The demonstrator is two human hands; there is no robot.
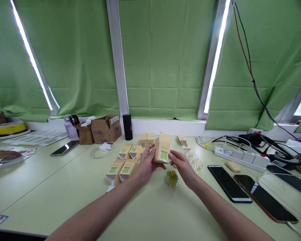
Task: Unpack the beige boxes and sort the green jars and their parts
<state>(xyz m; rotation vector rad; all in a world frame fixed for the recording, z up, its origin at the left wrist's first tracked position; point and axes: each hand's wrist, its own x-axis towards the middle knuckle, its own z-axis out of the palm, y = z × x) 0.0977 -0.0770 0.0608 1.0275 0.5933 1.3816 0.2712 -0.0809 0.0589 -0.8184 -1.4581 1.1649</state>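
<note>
A tan cardboard box [163, 147] with a pale green label and its top flap standing up is held above the table. My left hand [146, 162] is closed round its left side and lower edge. The fingers of my right hand [183, 165] pinch its lower right corner. Below it on the table stands a small clear cup [172, 178] with green content. To the left are several similar tan boxes [125, 169] with green labels. Several small clear containers [194, 160] with yellow spots sit beyond my right hand, near a flattened tan box [182, 142].
Phones [229, 183] and a power strip [240, 158] with tangled cables lie at the right. At the back left are a brown carton [106, 130], a black bottle [127, 127] and a white charger [105, 146]. Another person's hand [6, 155] rests on a plastic packet at the far left.
</note>
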